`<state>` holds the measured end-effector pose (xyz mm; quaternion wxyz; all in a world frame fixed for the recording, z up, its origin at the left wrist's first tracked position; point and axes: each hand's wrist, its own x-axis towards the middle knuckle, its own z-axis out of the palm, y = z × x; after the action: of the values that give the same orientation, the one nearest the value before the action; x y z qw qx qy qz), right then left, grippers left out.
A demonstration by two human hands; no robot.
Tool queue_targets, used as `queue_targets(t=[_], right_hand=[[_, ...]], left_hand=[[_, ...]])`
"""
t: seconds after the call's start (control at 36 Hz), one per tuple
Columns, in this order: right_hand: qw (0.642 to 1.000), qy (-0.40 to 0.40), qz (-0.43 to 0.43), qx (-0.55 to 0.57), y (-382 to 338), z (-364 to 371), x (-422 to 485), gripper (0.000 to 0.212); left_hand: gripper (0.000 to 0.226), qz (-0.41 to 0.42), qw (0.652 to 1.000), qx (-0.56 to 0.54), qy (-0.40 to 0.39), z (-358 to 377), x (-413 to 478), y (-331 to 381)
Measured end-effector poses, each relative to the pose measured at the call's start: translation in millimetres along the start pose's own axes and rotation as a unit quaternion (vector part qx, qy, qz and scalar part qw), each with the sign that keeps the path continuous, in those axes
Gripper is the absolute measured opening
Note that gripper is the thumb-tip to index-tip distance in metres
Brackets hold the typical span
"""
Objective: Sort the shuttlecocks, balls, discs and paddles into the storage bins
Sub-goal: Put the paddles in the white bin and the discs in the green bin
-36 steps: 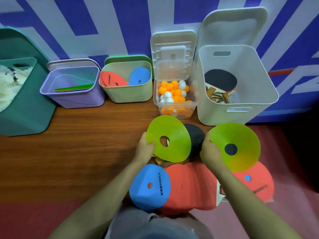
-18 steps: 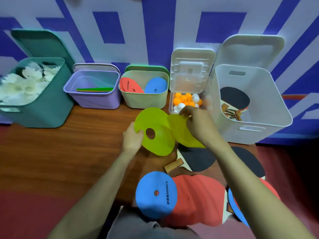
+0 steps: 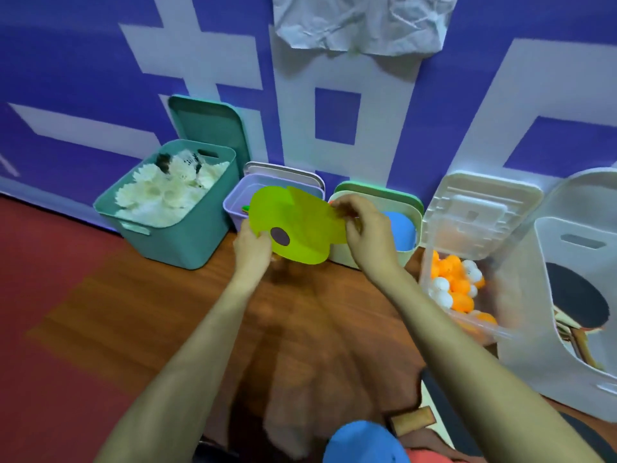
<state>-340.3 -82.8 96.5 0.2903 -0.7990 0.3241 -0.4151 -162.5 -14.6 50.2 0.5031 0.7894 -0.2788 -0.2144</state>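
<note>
Two lime-green discs (image 3: 300, 225), thin, bendy and round with centre holes, are overlapping above the purple bin (image 3: 235, 212), having shifted left and farther away from the clear ball box (image 3: 474, 215). The left hand (image 3: 252, 247) and right hand (image 3: 365, 228) are gripping them, fingers pinching opposite edges. Feathery white shuttlecocks (image 3: 167, 195) are filling the teal bin (image 3: 173, 242).

discs (image 3: 300, 235): thin plastic, matt, smooth
table (image 3: 160, 315): wood grain, smooth
teal bin (image 3: 173, 238): matt plastic
ball box (image 3: 494, 329): clear glossy plastic
wall sheet (image 3: 360, 21): crumpled paper
</note>
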Motion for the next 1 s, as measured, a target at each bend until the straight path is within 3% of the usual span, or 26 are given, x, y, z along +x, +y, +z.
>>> queue_targets(t=[0.14,0.22,0.31,0.42,0.53,0.61,0.72,0.83,1.0], right_hand=[[0.999,-0.003,-0.032,-0.023,13,39,54,0.041],[0.998,-0.018,-0.049,-0.038,23,63,86,0.044],[0.997,-0.037,-0.049,-0.051,39,89,112,0.045],[0.994,-0.058,-0.047,-0.074,60,121,131,0.042],[0.993,-0.088,-0.008,-0.082,83,146,131,0.037],[0.979,-0.154,0.039,-0.126,99,163,122,0.034],[0.931,-0.26,0.114,-0.23,110,173,114,0.041],[0.942,-0.233,0.133,-0.202,111,161,98,0.055],[0.971,-0.166,0.053,-0.165,105,107,46,0.046]], left_hand=[[0.037,-0.076,0.992,-0.094,-0.026,-6,73,28],[0.05,-0.148,0.979,-0.128,-0.065,0,117,33],[0.058,-0.187,0.966,-0.135,-0.121,8,157,25],[0.041,-0.199,0.957,-0.05,-0.205,21,192,3],[0.052,-0.107,0.965,0.213,-0.107,23,203,-14],[0.052,-0.031,0.962,0.257,-0.09,21,195,-32],[0.048,-0.007,0.952,0.289,-0.104,21,174,-43],[0.047,0.058,0.933,0.346,-0.082,26,141,-41],[0.045,0.129,0.909,0.387,-0.084,42,75,-35]])
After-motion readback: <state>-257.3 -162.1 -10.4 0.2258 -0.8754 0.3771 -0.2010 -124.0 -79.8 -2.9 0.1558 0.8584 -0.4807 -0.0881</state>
